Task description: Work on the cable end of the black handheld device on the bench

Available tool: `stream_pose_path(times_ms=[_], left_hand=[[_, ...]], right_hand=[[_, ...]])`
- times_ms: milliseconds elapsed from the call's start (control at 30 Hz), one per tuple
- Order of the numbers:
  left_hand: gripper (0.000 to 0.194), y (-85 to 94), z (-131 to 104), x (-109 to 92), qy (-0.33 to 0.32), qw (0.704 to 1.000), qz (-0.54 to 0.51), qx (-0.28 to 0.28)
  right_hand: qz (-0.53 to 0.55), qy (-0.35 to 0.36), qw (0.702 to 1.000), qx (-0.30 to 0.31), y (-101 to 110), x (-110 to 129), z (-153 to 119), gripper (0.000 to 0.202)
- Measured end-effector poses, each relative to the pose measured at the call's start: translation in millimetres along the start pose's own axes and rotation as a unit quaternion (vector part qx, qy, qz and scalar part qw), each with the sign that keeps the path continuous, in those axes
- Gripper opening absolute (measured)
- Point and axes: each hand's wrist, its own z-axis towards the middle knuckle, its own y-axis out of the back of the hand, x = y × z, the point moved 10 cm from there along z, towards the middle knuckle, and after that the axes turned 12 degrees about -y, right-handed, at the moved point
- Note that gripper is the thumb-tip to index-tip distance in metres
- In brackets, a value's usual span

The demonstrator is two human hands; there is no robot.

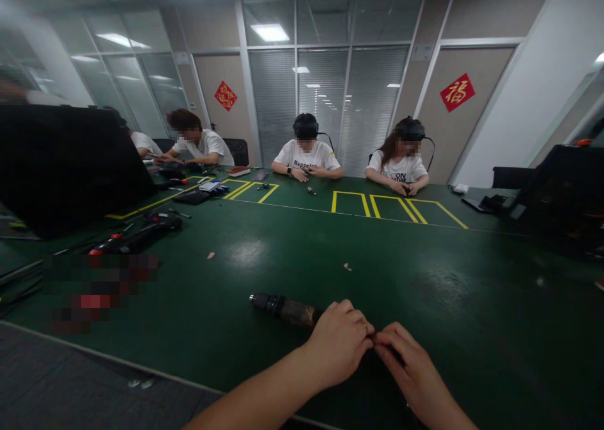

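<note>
Here at bottom centre lies the drill [297, 313] on the green table [212, 304], its chuck pointing left and its rear end lost beneath the left hand [338, 337]. That left hand is bent over the tool, fingers drawn close together, and whether it truly grips the drill I cannot tell. In from the lower right comes the right hand [409, 362], thumb and fingertips narrowed, meeting the left fingertips just past the drill's hidden end; a dark sliver shows there, too small and covered to name, so what the right hand holds I cannot tell either. Both forearms run off the bottom edge. Over on the left, a second tool [146, 234], black and red, lies above a blurred-out patch that masks whatever is there. A big black case [70, 166] is cut by the left edge, hiding part of a person behind it; another dark shape [557, 197] fills the right edge, its details sunk in shadow. Upper centre, two people in headsets [306, 127] sit across the table, the small things at their hands hard to make out.
</note>
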Motion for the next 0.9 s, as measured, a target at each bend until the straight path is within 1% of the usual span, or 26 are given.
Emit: stream_pose_path(times_ms=[67, 200, 300, 367, 467, 567, 700, 800, 900], left_hand=[[0.017, 0.1, 0.0, -1.5, -0.007, 1.0, 0.012, 0.008], [0.012, -2.0, -1.6, -1.6, -0.015, 1.0, 0.008, 0.007], [0.013, -4.6, -2.4, -0.7, -0.017, 1.0, 0.017, 0.001], [0.014, -6.2, -1.7, -2.8, -0.027, 0.999, 0.038, 0.001], [0.017, -8.8, 0.2, -8.7, -0.047, 0.995, 0.088, 0.018], [0.019, -7.3, 1.1, -12.7, -0.059, 0.991, 0.118, 0.03], [0.017, 0.0, 0.5, -14.2, -0.064, 0.992, 0.105, 0.021], [0.015, 0.2, 0.1, -13.8, -0.065, 0.992, 0.104, 0.018], [0.014, -0.3, -0.2, -10.9, -0.055, 0.994, 0.09, 0.003]], right_hand=[[0.0, -0.002, 1.0, 0.002, 0.0, -1.0, -0.3, 0.023], [-0.005, -0.003, 1.0, 0.007, -1.1, -2.0, -0.8, 0.021], [-0.009, -0.002, 1.0, 0.007, -1.9, -2.2, -0.8, 0.021], [-0.01, 0.0, 1.0, 0.006, -2.0, -2.6, -0.8, 0.023], [-0.013, 0.003, 1.0, 0.003, -2.1, -4.8, -1.0, 0.023], [-0.015, 0.004, 1.0, 0.005, -3.1, -7.7, -1.3, 0.021], [-0.016, -0.002, 1.0, 0.014, -5.0, -12.1, -1.4, 0.018], [-0.02, 0.0, 1.0, 0.015, -4.4, -14.9, -1.2, 0.017], [-0.027, 0.01, 0.999, 0.015, -4.0, -15.2, -1.6, 0.017]])
